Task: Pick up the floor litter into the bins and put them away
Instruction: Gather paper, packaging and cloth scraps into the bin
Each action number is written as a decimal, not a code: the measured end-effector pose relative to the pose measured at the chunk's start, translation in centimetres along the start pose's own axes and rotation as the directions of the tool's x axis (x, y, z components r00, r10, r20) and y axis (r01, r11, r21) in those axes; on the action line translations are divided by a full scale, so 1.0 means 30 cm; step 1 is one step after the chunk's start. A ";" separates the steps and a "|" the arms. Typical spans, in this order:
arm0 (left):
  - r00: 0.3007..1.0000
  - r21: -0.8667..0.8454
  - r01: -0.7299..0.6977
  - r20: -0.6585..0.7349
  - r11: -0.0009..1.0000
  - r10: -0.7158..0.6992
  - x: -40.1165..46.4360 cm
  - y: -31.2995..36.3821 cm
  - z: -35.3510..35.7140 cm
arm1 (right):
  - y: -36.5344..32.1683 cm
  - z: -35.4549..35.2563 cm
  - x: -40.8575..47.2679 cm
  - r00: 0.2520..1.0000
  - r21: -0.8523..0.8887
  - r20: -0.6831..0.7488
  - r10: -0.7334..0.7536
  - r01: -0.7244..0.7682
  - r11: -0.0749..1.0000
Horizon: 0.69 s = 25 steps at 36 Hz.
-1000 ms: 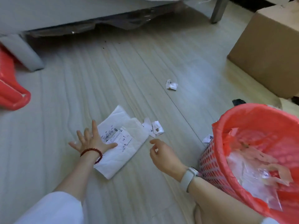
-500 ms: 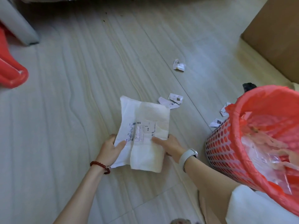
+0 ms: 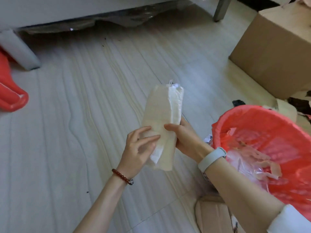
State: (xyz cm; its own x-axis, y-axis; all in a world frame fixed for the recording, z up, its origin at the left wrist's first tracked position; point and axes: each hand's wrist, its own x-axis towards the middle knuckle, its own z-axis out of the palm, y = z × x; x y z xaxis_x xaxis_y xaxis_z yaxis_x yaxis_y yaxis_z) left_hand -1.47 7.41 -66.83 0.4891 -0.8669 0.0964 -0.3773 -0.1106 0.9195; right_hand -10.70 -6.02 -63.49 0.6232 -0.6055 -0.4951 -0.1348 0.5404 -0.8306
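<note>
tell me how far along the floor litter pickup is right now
Done: the red-lined bin already holds clear plastic and paper scraps. In hand: the right hand grips the folded white mailer bag, lifted off the floor, while the left hand touches its side. Left: dropping it in, a small white scrap by the bin, then putting the bins away.

**No legible text in view**

Nothing readable anywhere. The folded white mailer bag (image 3: 161,125), at centre frame, shows only blank surfaces; no label faces the camera. Cardboard box (image 3: 276,52) at 2 o'clock: plain brown sides, no print to make out. Red-lined bin (image 3: 235,118) at 4 o'clock: no markings. A paper scrap (image 3: 207,138) beside the bin's rim is too small and blurred to read.
</note>
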 end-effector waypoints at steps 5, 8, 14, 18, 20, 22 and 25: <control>0.882 -0.622 0.428 0.127 0.656 -0.455 0.102 0.155 -0.028 | -0.156 -0.093 -0.081 0.964 -0.176 0.005 -0.267 0.264 0.948; 0.747 -0.723 0.639 0.501 0.264 -0.436 0.139 0.213 -0.021 | -0.195 -0.172 -0.148 0.862 -0.467 0.103 -0.496 0.482 0.741; 0.611 -0.459 0.776 0.719 0.433 -0.332 0.167 0.383 0.085 | -0.216 -0.332 -0.295 0.767 -0.706 0.372 -0.523 0.600 0.377; 0.661 -0.342 0.642 0.701 0.686 -0.268 0.172 0.432 0.154 | -0.244 -0.402 -0.384 0.777 -0.716 0.297 -0.555 0.566 0.409; 0.739 -0.376 0.581 0.615 0.722 -0.274 0.179 0.462 0.176 | -0.272 -0.434 -0.424 0.894 -0.496 0.173 -0.414 0.442 0.748; 0.814 -0.436 0.512 0.520 0.740 -0.258 0.185 0.496 0.212 | -0.307 -0.464 -0.463 0.978 -0.284 0.133 -0.164 0.196 0.938; 0.913 -0.458 0.363 0.351 0.812 -0.210 0.188 0.540 0.288 | -0.326 -0.512 -0.485 0.988 -0.218 0.153 -0.031 0.064 0.974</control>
State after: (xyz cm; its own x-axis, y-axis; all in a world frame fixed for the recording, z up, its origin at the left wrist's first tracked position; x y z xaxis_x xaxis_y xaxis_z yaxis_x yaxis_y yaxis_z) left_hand -11.62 -3.47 -54.68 0.2492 -0.9386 -0.2386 0.2312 -0.1816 0.9558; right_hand -30.27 -11.47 -52.07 0.7376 -0.5253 -0.4243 -0.2589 0.3603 -0.8962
